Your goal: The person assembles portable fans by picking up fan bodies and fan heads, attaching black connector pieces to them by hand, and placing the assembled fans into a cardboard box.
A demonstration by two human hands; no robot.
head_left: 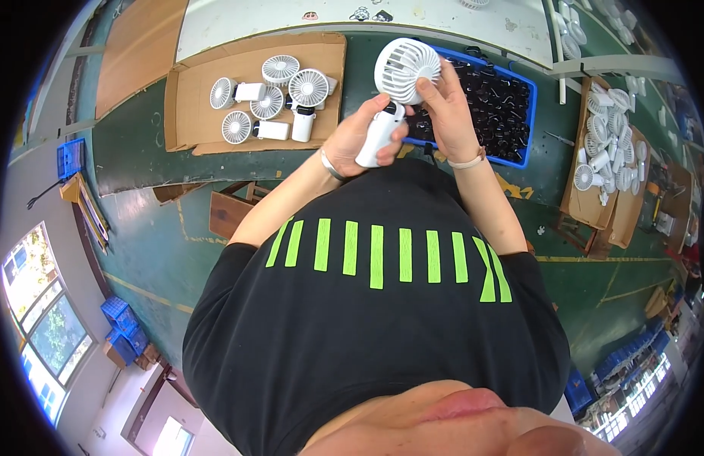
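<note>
Over the workbench I hold a white handheld fan (404, 70) between both hands, its round caged head up and its handle slanting down. My left hand (357, 137) is closed round the white handle, just below the black joint. With the thumb on the cage, my right hand (448, 106) grips the side of the fan head. Left of my hands, several similar white fans (308, 88) lie in a shallow cardboard tray (192, 137). Behind my right hand a blue tray (529, 137) holds many small black parts (493, 102), partly hidden by the hand.
A green workbench (131, 152) spans the front, with a white raised surface (268, 23) behind it. To the right, a cardboard box (588, 205) is heaped with white fans. A pointed tool (559, 138) lies beside the blue tray. Blue crates (122, 323) stand on the left floor.
</note>
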